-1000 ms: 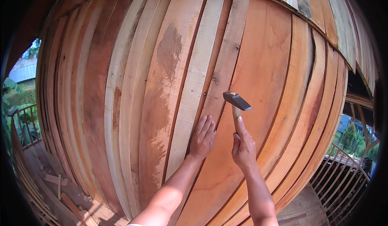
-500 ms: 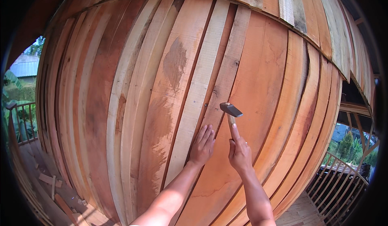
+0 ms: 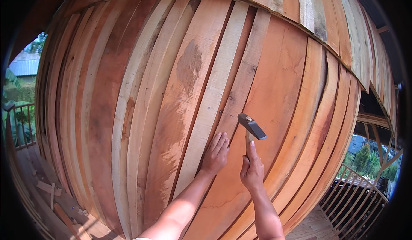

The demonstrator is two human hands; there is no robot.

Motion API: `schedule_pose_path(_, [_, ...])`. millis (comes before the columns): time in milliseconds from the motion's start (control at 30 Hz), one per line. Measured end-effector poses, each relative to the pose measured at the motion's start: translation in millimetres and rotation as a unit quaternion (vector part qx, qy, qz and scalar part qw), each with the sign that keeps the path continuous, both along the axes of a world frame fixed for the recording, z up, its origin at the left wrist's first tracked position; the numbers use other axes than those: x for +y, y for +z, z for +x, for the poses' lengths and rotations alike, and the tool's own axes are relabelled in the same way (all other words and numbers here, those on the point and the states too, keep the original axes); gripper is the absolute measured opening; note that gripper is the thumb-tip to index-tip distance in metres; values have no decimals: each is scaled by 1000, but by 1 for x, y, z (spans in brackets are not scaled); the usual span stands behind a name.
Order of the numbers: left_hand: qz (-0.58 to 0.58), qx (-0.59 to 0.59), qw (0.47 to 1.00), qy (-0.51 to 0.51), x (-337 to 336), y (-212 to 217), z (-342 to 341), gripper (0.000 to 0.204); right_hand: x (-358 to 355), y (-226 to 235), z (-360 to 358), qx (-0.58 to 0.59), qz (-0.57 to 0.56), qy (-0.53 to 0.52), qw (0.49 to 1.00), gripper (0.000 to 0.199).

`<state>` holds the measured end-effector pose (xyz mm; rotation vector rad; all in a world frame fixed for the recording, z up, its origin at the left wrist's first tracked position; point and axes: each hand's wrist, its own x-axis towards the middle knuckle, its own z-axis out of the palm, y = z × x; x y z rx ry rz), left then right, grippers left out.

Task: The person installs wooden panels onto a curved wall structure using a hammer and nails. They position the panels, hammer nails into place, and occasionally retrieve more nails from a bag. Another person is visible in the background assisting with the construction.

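Observation:
My left hand (image 3: 215, 154) lies flat on a narrow brown board (image 3: 244, 77) of the wooden wall, its fingers stretched upward. Just right of it, my right hand (image 3: 252, 171) is wrapped round the wooden handle of a hammer (image 3: 252, 126), with one finger extended along the handle. The dark metal head points up in front of a wide orange board (image 3: 274, 85) and slants down to the right. Whether the head touches the wall cannot be made out. A small dark nail head or hole (image 3: 220, 111) shows above my left fingers.
Overlapping planks (image 3: 296, 4) form a ledge across the top of the wall. Wood offcuts (image 3: 53, 193) lie on the floor at lower left. Railings stand on both sides, the right one (image 3: 352, 201) beside a plank floor (image 3: 315, 225).
The hammer head has turned and tilted, its right end now lower. My right hand has shifted slightly down and left. My left hand stays flat on the board. The view has shifted slightly.

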<state>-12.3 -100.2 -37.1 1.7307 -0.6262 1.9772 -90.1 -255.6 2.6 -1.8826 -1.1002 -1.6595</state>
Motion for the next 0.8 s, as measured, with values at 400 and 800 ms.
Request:
schedule_pose_path(400, [-7, -10, 1000, 1, 4, 10, 1, 41, 8, -2, -5, 2, 7, -13, 1000, 68])
schedule_pose_path(800, [16, -1, 1000, -6, 2, -3, -2, 40, 4, -2, -26, -56, 55, 32, 996, 64])
